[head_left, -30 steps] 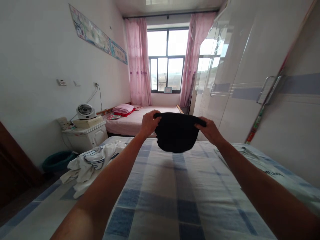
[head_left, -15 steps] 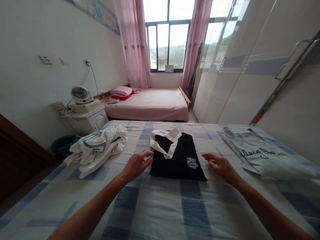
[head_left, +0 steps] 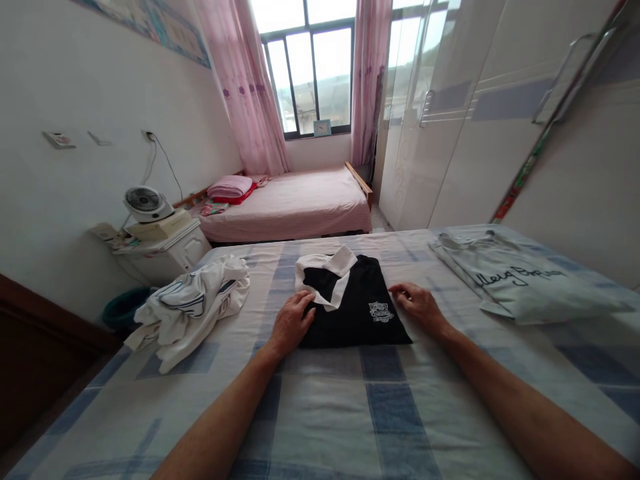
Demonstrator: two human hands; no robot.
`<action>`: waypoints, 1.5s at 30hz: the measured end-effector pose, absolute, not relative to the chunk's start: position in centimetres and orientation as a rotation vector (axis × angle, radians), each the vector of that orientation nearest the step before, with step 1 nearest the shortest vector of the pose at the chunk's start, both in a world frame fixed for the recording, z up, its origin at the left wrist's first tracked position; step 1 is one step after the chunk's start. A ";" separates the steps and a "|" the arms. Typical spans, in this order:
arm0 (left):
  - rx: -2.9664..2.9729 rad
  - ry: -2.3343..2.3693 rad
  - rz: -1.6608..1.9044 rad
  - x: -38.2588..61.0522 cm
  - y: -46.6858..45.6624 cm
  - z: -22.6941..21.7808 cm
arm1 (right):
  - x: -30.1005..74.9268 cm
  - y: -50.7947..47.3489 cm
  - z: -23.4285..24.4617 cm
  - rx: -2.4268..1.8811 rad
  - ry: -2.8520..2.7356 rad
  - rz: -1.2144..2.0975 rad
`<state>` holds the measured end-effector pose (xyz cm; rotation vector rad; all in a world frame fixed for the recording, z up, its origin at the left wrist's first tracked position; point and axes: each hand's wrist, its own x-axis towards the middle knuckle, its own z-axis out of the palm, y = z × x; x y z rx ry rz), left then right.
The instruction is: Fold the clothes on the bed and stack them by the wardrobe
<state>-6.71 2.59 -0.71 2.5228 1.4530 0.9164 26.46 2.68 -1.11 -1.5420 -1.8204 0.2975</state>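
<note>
Head view: the left hand (head_left: 294, 321), loosely spread, touches the black shirt (head_left: 345, 327); the right hand (head_left: 417, 305), half curled, is at its other edge, contact or pinch unclear. Left of both lies a crumpled white garment (head_left: 193, 303), right a grey shirt (head_left: 530, 287). Between them, on the bed (head_left: 325, 413), the black shirt's collar points away; its long axis is unclear.

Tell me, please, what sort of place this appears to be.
Most likely a bedroom in a home: a pink-covered bed stands near the window, a tall glossy wardrobe is on the right, and a fan sits above a white bedside cabinet.
</note>
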 end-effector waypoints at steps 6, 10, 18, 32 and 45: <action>2.479 1.449 0.918 -6.6 2.7 -0.3 | 26.6 3.0 -0.7 -1.566 -1.849 0.300; 2.462 1.456 0.924 -6.6 2.7 -0.3 | 25.4 2.2 -0.1 -1.629 -1.900 0.234; 2.463 1.458 0.898 -6.7 2.8 -0.4 | 23.1 1.4 -0.3 -1.593 -1.831 0.147; 2.484 1.166 1.337 -5.9 0.0 1.7 | 18.6 -3.5 2.3 -0.716 -2.501 -0.183; 2.098 1.168 1.073 -4.2 -0.4 1.0 | 17.7 -5.2 1.9 -0.578 -2.606 -0.110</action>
